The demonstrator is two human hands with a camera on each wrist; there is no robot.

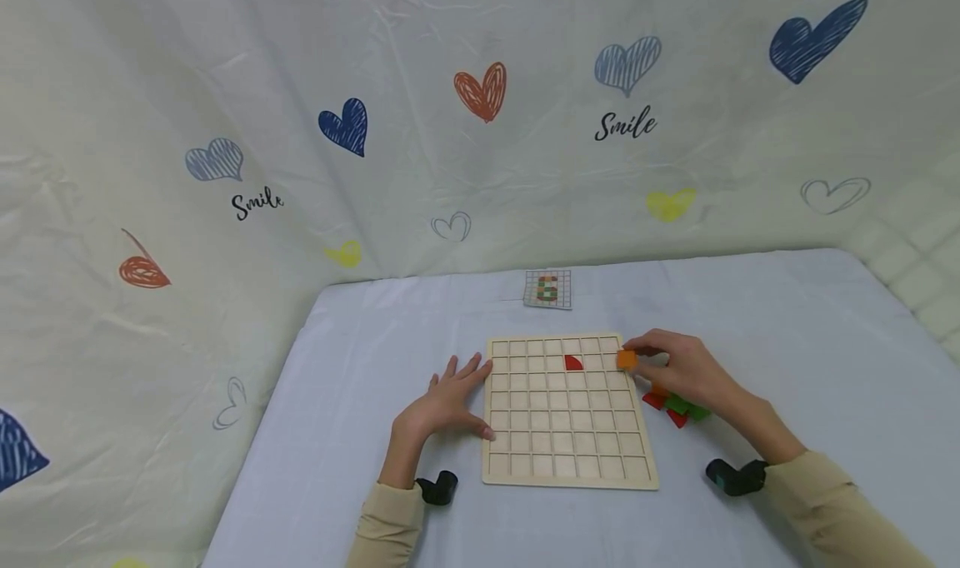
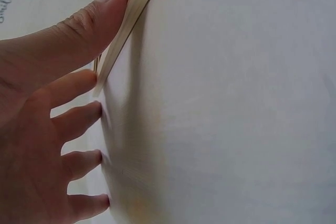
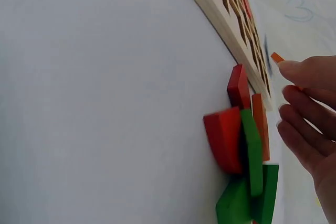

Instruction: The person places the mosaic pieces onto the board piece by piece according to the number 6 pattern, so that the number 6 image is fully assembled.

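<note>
A square wooden grid board (image 1: 562, 422) lies on the white cloth, with one red quarter-round tile (image 1: 573, 363) in a cell of its second row. My left hand (image 1: 448, 401) is spread at the board's left edge, thumb and index finger touching it. Between the thumb and fingers of my right hand (image 1: 686, 370) an orange square tile (image 1: 627, 360) is pinched, over the board's upper right edge. Just below that hand is a small heap of red, green and orange pieces; the right wrist view shows a red piece (image 3: 224, 139) and a green piece (image 3: 253, 150) there.
Behind the board lies a small pattern card (image 1: 547, 289) with a coloured grid design. A black wrist device (image 1: 437, 489) sits by the left wrist and another (image 1: 737, 477) by the right. A white curtain (image 1: 405, 185) printed with hearts hangs behind the table.
</note>
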